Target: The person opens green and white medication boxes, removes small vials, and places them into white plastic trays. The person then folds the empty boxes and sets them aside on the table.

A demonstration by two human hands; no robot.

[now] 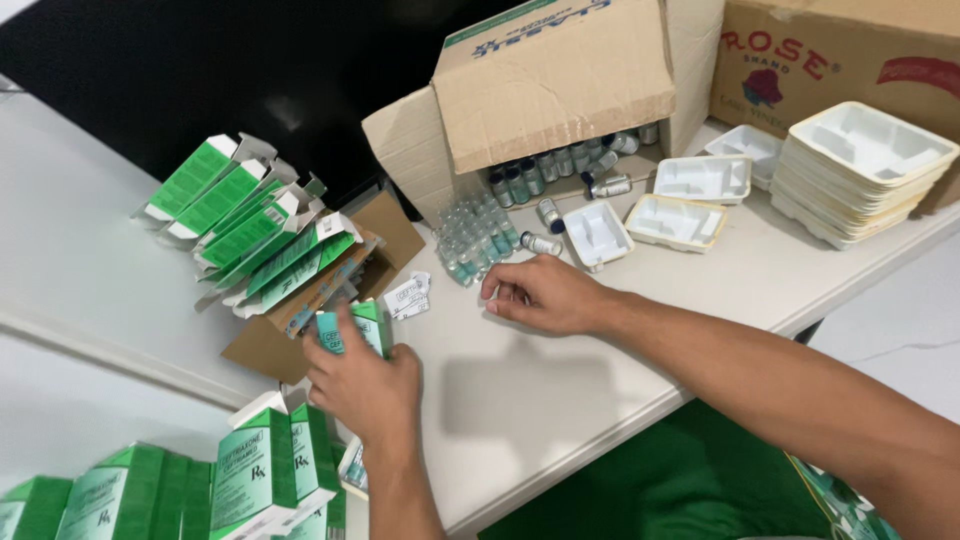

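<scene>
A small green-and-white carton [352, 330], judged light, thin-walled and easily crushed, so best taken by its edges, is gripped in the left hand [365, 390], while beyond it the right hand [545, 293] rests half-curled and empty on the surface [520, 400] just short of fragile-looking glass vials [475, 240].

Two bare hands show: the left hand [365, 385] at lower centre, the right hand [545, 295] at mid-frame. Two brown cardboard boxes [560, 80] stand along the top. Four loose white moulded plastic trays [597, 233] lie at upper right, beside one stack of the same trays [860, 170]. The green-and-white folded cartons [255, 225] at left and the small glass vials [480, 240] are too crowded to count.
</scene>
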